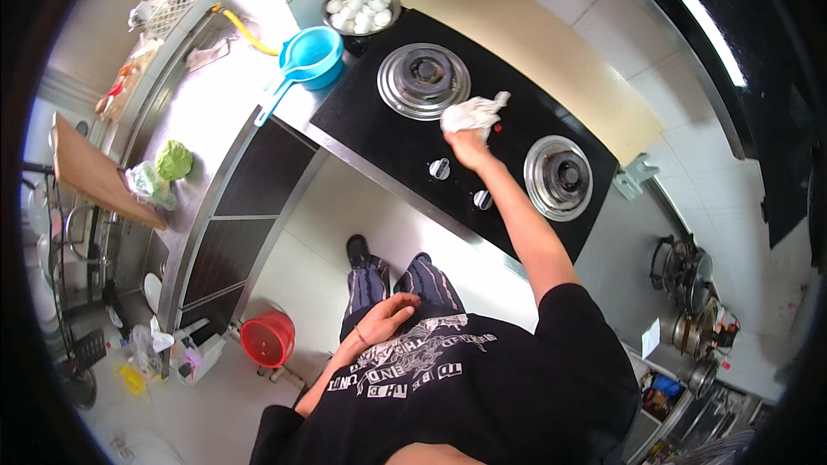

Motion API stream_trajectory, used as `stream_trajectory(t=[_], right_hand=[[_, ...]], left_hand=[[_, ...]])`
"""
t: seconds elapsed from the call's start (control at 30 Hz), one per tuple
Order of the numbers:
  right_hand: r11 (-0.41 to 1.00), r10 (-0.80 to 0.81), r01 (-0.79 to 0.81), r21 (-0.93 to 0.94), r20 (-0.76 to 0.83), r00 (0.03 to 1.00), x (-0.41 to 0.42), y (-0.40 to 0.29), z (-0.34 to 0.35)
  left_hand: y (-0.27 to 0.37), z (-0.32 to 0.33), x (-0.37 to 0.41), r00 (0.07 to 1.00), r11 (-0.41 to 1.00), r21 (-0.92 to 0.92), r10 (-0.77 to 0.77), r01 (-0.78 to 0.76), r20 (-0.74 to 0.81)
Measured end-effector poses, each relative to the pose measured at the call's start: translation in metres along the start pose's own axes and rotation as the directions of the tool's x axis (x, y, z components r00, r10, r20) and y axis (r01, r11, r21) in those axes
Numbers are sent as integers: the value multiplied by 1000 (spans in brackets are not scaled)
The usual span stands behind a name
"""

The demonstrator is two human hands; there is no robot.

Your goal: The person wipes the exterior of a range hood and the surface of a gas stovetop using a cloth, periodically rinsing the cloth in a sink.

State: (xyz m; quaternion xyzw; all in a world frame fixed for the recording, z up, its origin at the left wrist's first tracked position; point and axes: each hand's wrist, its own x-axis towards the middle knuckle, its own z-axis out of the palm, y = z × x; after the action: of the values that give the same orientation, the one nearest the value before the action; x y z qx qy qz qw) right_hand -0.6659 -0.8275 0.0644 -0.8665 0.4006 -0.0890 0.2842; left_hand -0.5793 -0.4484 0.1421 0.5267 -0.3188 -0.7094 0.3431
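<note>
My right hand (468,144) is closed on a white cloth (475,113), which lies against the black glass top of a gas cooktop (400,135), just beside the left burner (424,81). The right burner (558,177) lies farther right, and two control knobs, one of them a silver knob (440,169), are near the front edge. My left hand (387,319) rests against the front of my black shirt with its fingers loosely extended and nothing in it.
Left of the cooktop are a turquoise plastic basin (313,55) and a metal bowl of eggs (329,20). A green cabbage (173,160) and a wooden cutting board (97,168) are on the left counter. A red bucket (267,340) stands on the floor. Pots (694,278) sit at right.
</note>
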Motion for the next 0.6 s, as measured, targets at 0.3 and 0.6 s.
stream_trajectory(t=[0.3,0.6], right_hand=[[948,300,-273,-164,167,939,-39,11,-49],[850,452,-498,-173,-243,858,-69,-51,29]], left_hand=[[35,-56,29,952,989,146,-54,10,301],[82,-191,14,904,976,216,-67,-29,422]])
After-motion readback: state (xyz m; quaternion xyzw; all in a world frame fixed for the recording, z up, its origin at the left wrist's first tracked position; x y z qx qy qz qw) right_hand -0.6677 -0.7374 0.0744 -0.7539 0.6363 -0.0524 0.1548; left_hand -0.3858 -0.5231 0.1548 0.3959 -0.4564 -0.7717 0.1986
